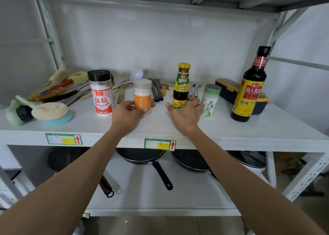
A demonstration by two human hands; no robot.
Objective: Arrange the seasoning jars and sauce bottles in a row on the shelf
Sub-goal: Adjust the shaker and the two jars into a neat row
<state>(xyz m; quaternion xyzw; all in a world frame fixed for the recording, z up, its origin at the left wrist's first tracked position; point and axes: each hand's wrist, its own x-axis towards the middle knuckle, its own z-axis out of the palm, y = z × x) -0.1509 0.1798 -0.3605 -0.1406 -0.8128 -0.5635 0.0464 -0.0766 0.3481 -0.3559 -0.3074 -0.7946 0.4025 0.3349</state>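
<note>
Gripping the orange-label jar (142,95), left hand (127,112) — right hand (185,114) clasping the oyster-sauce bottle (181,85).

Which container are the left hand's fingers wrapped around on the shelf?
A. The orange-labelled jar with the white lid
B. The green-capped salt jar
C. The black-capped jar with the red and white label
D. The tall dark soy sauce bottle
A: the left hand has its thumb and fingers closed round the base of the orange-labelled jar, while the other three stand untouched by it.
</note>
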